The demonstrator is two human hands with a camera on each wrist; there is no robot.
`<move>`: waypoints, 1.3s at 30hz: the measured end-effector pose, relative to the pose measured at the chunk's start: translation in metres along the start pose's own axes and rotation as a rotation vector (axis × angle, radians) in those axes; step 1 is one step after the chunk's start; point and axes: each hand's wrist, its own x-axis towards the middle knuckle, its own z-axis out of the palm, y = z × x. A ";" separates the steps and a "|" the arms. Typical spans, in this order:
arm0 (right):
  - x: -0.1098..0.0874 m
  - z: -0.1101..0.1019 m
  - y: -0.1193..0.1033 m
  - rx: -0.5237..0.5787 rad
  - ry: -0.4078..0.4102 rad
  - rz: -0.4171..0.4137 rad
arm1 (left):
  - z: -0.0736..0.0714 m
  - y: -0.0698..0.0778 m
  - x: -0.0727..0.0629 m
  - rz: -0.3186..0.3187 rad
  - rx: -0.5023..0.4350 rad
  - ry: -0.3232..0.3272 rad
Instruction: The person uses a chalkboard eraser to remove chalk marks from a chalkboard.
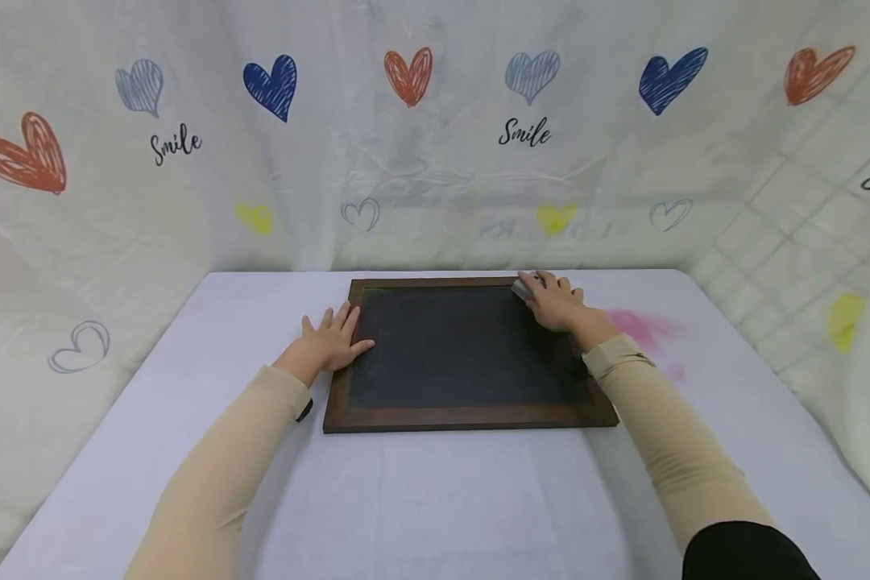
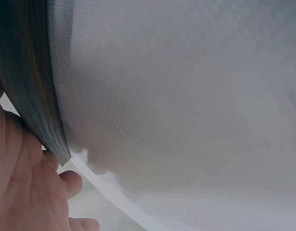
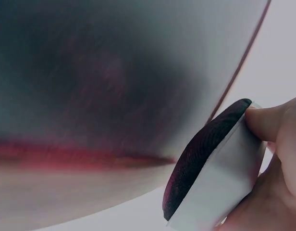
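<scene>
A small chalkboard (image 1: 449, 346) with a brown wooden frame lies flat on the table. My left hand (image 1: 322, 345) rests on its left frame edge with the fingers spread. In the left wrist view, that hand (image 2: 28, 183) shows beside the dark wood frame (image 2: 35, 82). My right hand (image 1: 554, 304) grips a chalkboard eraser (image 1: 524, 288) at the board's far right corner. The right wrist view shows the eraser's (image 3: 229, 173) pale body between thumb and fingers, its dark felt pad dusted pink. Faint pinkish marks show on the board's surface (image 3: 100, 86) there.
The table (image 1: 435, 499) has a white cover. A pink powdery smear (image 1: 641, 329) lies on it right of the board. A white curtain (image 1: 464, 169) printed with hearts and "Smile" stands behind the table and along its sides.
</scene>
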 end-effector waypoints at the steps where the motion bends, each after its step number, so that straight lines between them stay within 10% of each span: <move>1: -0.003 -0.001 0.001 0.001 0.005 0.000 | 0.000 0.000 0.000 0.000 -0.001 -0.001; 14: -0.030 -0.016 0.024 -0.005 0.036 0.029 | 0.004 -0.001 0.002 0.008 -0.014 0.010; 39: -0.081 -0.012 0.135 0.101 0.090 0.246 | 0.003 -0.005 0.004 0.009 -0.011 0.011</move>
